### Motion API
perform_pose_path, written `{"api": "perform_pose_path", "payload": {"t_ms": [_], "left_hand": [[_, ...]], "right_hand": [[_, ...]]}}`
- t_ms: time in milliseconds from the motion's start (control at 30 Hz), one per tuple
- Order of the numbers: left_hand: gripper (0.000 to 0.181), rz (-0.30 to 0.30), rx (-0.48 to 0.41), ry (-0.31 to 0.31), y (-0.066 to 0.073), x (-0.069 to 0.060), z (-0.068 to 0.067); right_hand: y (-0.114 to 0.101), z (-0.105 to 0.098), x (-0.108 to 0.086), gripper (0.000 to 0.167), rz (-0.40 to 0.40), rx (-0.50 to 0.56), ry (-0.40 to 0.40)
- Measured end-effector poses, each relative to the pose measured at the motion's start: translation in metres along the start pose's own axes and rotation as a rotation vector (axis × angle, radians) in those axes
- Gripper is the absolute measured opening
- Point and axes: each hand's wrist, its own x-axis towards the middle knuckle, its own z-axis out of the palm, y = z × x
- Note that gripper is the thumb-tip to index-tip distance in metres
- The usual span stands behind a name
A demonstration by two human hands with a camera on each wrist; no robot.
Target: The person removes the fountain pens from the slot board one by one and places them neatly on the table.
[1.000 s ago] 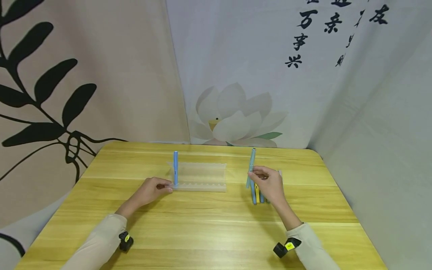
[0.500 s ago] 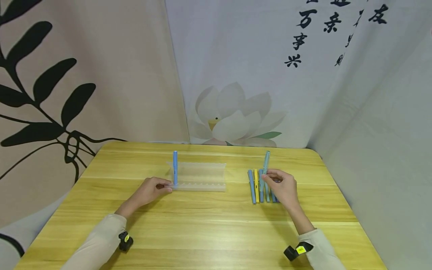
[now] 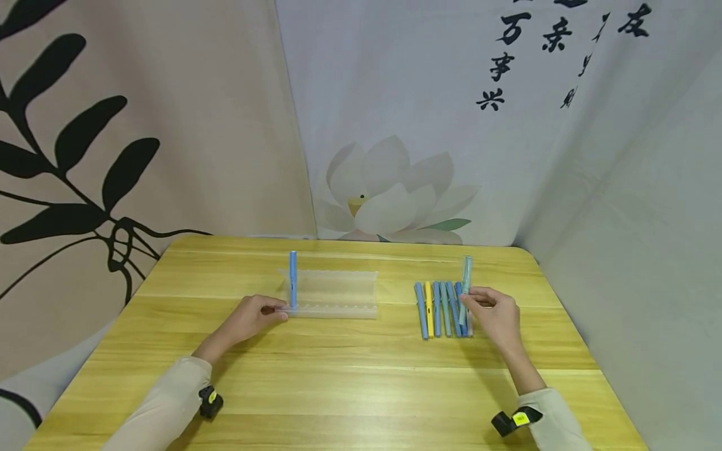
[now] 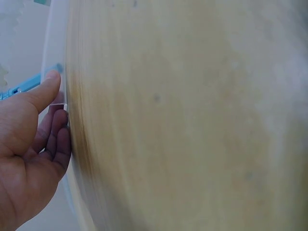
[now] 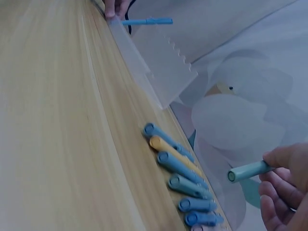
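Observation:
A clear plastic pen rack (image 3: 338, 293) with notched edges stands on the table, left of centre. My left hand (image 3: 258, 321) pinches its near left corner, the thumb lying on the plastic in the left wrist view. One blue pen (image 3: 293, 279) leans in the rack's leftmost part, close to that hand. Over on the right, my right hand (image 3: 497, 315) pinches a pale green pen (image 5: 250, 170) between thumb and fingers, raised off the table. Below it lies a row of pens: several blue ones, a yellow pen (image 3: 429, 310), a green pen (image 5: 188, 186) and a pinkish one at the right end, partly hidden.
The wooden table (image 3: 350, 388) ends at a hanging cloth (image 3: 406, 188) printed with a lotus and characters. Another cloth with dark leaves hangs at the left. Each sleeve carries a black wrist camera (image 3: 210, 403).
My right hand has carried the pale green pen rightward, from the left end of the pen row to its right end, uncovering the row. The left hand and rack have stayed put.

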Motion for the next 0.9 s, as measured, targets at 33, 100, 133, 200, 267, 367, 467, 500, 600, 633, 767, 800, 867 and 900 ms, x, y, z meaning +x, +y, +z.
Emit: {"api": "perform_pose_path", "payload": {"t_ms": [33, 100, 133, 200, 267, 367, 467, 500, 600, 633, 767, 800, 867, 900], "left_hand": [[0.033, 0.000, 0.001, -0.001, 0.000, 0.000, 0.000], [0.034, -0.001, 0.003, -0.002, 0.000, 0.001, 0.000], [0.034, -0.002, 0.003, -0.003, 0.000, 0.001, -0.001], [0.034, -0.005, 0.004, -0.003, -0.001, 0.001, -0.001], [0.034, -0.011, 0.004, -0.004, 0.000, 0.001, -0.001], [0.033, -0.014, 0.004, -0.005, 0.000, 0.001, -0.001], [0.034, -0.009, 0.005, -0.007, 0.001, 0.001, -0.001], [0.034, -0.007, 0.006, -0.006, 0.001, 0.000, -0.001], [0.034, -0.008, 0.009, -0.006, 0.001, 0.000, -0.001], [0.034, -0.009, 0.010, -0.006, 0.002, 0.000, -0.002], [0.034, -0.008, 0.015, -0.008, 0.002, 0.000, -0.002], [0.034, -0.011, 0.016, -0.007, 0.002, 0.000, -0.002], [0.033, -0.015, 0.017, -0.005, 0.002, 0.000, -0.002], [0.033, -0.017, 0.018, -0.003, 0.002, 0.000, -0.002]], "right_hand": [[0.001, -0.002, 0.001, 0.036, 0.005, -0.011, 0.004], [0.005, -0.006, 0.002, 0.036, 0.017, -0.030, 0.015], [0.007, -0.007, 0.003, 0.036, 0.026, -0.038, 0.018], [0.010, -0.011, 0.004, 0.037, 0.041, -0.048, 0.019], [0.015, -0.014, 0.005, 0.038, 0.061, -0.061, 0.019], [0.022, -0.018, 0.007, 0.041, 0.087, -0.075, 0.009], [0.027, -0.020, 0.008, 0.043, 0.116, -0.076, -0.004], [0.029, -0.021, 0.008, 0.043, 0.125, -0.075, -0.007], [0.033, -0.022, 0.008, 0.042, 0.147, -0.077, -0.019], [0.034, -0.023, 0.008, 0.042, 0.152, -0.081, -0.023], [0.042, -0.023, 0.009, 0.042, 0.158, -0.098, -0.030], [0.044, -0.022, 0.009, 0.042, 0.160, -0.101, -0.032], [0.048, -0.022, 0.010, 0.041, 0.159, -0.114, -0.038], [0.049, -0.022, 0.010, 0.041, 0.157, -0.122, -0.040]]}}
